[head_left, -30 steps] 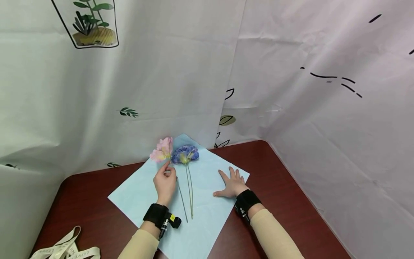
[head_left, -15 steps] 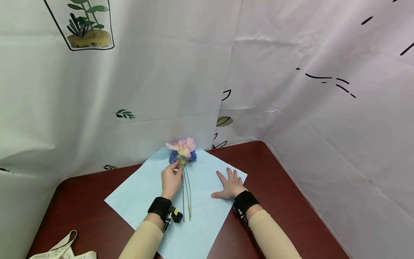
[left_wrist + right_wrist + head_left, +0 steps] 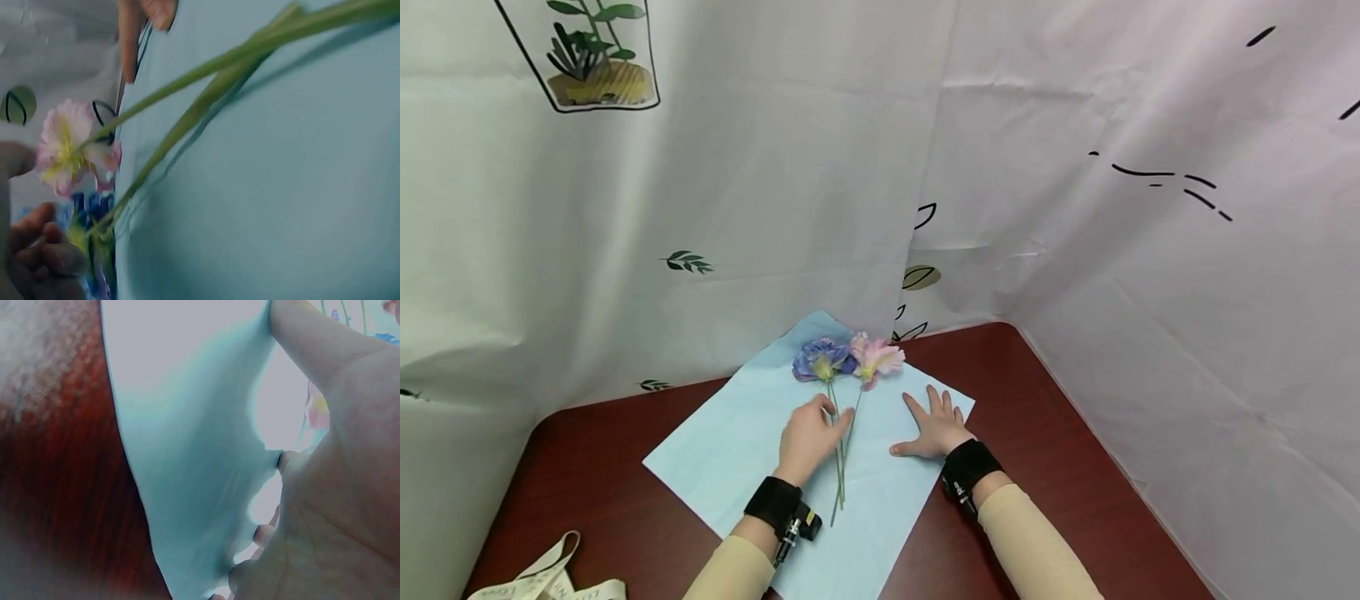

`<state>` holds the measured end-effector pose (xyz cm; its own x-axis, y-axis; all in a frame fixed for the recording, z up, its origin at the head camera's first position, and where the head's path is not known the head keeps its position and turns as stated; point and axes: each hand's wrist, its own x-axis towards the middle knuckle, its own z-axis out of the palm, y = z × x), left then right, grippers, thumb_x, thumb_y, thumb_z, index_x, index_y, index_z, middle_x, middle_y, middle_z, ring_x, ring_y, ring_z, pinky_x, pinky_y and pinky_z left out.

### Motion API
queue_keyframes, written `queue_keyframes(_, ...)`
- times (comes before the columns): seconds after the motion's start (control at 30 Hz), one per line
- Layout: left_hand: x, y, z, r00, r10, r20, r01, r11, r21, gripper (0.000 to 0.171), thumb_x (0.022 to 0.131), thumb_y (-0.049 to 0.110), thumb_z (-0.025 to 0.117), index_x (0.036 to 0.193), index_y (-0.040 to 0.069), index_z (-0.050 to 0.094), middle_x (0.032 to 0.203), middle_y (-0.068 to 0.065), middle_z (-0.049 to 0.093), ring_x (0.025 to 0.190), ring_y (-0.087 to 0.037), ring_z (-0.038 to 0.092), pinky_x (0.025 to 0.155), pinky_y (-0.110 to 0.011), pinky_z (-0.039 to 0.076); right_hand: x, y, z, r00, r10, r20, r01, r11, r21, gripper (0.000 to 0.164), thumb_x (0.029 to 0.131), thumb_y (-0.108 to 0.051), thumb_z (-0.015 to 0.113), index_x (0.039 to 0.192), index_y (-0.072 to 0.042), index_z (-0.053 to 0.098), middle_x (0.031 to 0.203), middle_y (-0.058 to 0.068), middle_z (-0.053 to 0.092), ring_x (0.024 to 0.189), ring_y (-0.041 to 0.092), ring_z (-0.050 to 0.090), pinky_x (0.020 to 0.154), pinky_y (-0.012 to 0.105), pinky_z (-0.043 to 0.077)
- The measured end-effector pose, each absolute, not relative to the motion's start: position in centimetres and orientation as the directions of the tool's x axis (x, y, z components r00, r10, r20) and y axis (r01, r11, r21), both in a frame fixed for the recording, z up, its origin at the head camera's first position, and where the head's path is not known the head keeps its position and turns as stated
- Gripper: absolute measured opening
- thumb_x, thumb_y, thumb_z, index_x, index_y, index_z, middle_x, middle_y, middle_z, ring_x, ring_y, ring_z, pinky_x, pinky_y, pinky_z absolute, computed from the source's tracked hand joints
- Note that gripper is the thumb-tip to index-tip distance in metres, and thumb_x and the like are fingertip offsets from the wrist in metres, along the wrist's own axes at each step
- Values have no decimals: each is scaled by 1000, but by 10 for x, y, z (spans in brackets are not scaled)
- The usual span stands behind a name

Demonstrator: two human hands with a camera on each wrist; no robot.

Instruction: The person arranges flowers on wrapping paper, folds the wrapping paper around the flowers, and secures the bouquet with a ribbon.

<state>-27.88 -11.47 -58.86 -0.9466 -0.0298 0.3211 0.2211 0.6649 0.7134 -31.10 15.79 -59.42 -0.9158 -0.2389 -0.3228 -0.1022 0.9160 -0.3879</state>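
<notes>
A blue-violet artificial flower [image 3: 822,360] lies on a light blue sheet of wrapping paper [image 3: 730,458]. Just right of it is a pink artificial flower [image 3: 880,360], its stem crossing the blue flower's stems lower down. My left hand [image 3: 808,437] hovers over the stems below the blooms, thumb spread away from loosely curled fingers. The left wrist view shows the stems [image 3: 206,103] passing beside that hand, with a gap between thumb and fingers [image 3: 53,253]. My right hand [image 3: 936,429] rests spread on the paper's right corner, fingertips pressing it in the right wrist view.
The paper lies diagonally on a dark red-brown table [image 3: 602,475], its far corner at the wall. A cream ribbon [image 3: 550,575] with printed letters is heaped at the front left. White printed curtains [image 3: 805,167] enclose the back and sides.
My left hand has carried the pink flower from the blue flower's left, across it, to its right side. It has let go and drawn slightly nearer. My right hand keeps its place.
</notes>
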Motion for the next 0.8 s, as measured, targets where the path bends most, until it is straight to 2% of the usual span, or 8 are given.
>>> queue_keyframes(0.03,-279,-114,-595,-944,16,331,249,692,677,35,103,43,78,91,12,68,63,3,51,50,-15,43,50,-36,34,-311,159,-594,-920,-235,-314,-101,915,-390,114,89,-68,84,178,-23,29,183,29,4,166,60,-1,129,77,11)
queue_keyframes(0.13,-274,-109,-597,-947,108,301,282,726,628,32,103,39,79,85,14,70,62,4,55,48,-14,46,47,-36,37,-312,160,-593,-923,-232,-307,-98,913,-395,113,90,-66,85,179,-23,29,183,29,4,166,60,-2,129,77,10)
queue_keyframes(0.23,-271,-105,-594,-951,139,274,289,708,644,30,103,36,79,84,13,74,64,5,60,49,-13,49,48,-36,41,-312,160,-594,-922,-239,-306,-101,909,-405,113,90,-66,84,179,-23,28,183,30,4,166,60,-3,129,78,8)
queue_keyframes(0.3,-274,-103,-602,-946,163,281,311,705,638,35,105,41,78,84,13,76,64,5,62,50,-12,51,48,-35,42,-312,159,-594,-922,-238,-306,-98,907,-409,114,90,-67,84,179,-23,28,183,30,4,166,60,-3,129,78,8)
queue_keyframes(0.47,-274,-95,-605,-945,225,238,327,693,643,41,103,47,79,83,12,76,61,7,60,50,-9,51,48,-33,43,-311,158,-595,-924,-228,-308,-94,913,-397,114,89,-68,84,178,-23,30,183,30,6,166,61,-1,129,78,9)
queue_keyframes(0.63,-264,-87,-575,-960,256,113,264,695,669,28,98,33,86,84,10,78,68,3,67,56,-11,57,57,-36,52,-310,157,-595,-924,-222,-311,-94,921,-377,115,88,-69,84,178,-25,30,183,28,8,166,60,0,129,78,11)
queue_keyframes(0.8,-274,-88,-593,-959,263,108,267,699,664,19,98,25,84,84,13,81,76,5,72,61,-8,58,60,-33,52,-312,157,-595,-923,-222,-314,-94,922,-376,115,88,-69,84,178,-25,29,183,28,7,166,60,0,129,77,10)
